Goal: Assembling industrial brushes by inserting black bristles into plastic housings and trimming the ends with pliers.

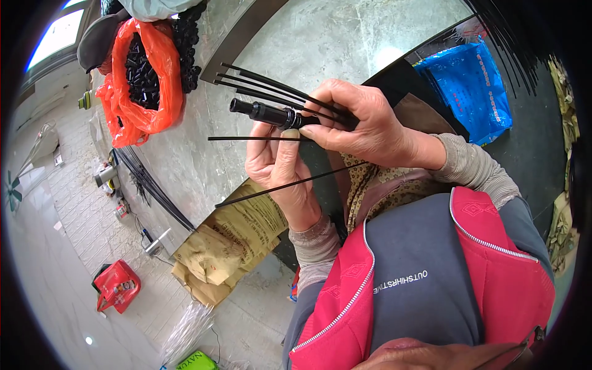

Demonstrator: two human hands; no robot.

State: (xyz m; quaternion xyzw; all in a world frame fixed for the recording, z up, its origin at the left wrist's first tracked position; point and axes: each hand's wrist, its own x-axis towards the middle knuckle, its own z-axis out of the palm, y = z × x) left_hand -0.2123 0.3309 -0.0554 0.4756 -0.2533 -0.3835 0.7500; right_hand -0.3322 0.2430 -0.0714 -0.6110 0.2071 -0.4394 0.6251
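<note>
Between my two hands is a black stepped tubular fitting (268, 113), its narrow end pointing left. My left hand (271, 161) pinches it from below, with the thumb up against its ringed right end. My right hand (370, 123) is closed around several thin black rods (271, 84), which fan out to the upper left; its thumb presses by the fitting's right end. A single thin rod (246, 139) runs level just below the fitting, its right end hidden at my fingers. Another long rod (290, 183) slants beneath my right hand, across my left wrist.
An orange plastic bag (172, 102) of small black tubular pieces (140, 77) stands at the upper left. At the right lies a blue package (472, 92), near a bundle of black rods (512, 43). A brown paper sack (231, 240) and dark curved rods (157, 191) sit lower left.
</note>
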